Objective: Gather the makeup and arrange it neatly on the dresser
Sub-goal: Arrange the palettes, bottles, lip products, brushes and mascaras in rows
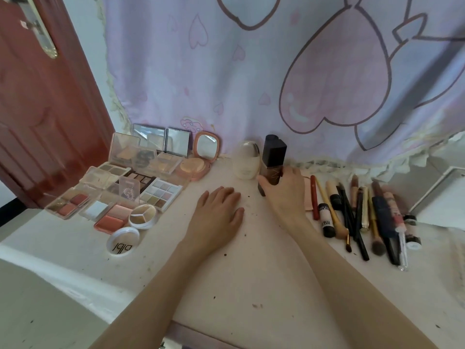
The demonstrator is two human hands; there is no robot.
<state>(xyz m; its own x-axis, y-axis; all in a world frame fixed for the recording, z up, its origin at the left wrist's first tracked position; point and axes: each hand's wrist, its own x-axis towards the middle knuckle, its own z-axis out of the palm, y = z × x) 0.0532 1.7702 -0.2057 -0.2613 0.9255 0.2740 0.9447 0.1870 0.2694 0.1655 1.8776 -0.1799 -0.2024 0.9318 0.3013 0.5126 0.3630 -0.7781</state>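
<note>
**A bedroom corner at home, set up for makeup**

This is a lived-in room of a home. A pale bench (239, 285) stands against a wall hung with a lilac cloth (251, 71) printed with pink hearts and edged in lace. On the left stands a red-brown panelled door (37, 109) with a metal handle plate (40, 28). Open eyeshadow palettes (141, 182) and mirrored compacts (198, 159) crowd the bench's left side; brushes and pencils (362, 212) lie in a row on its right.
</note>
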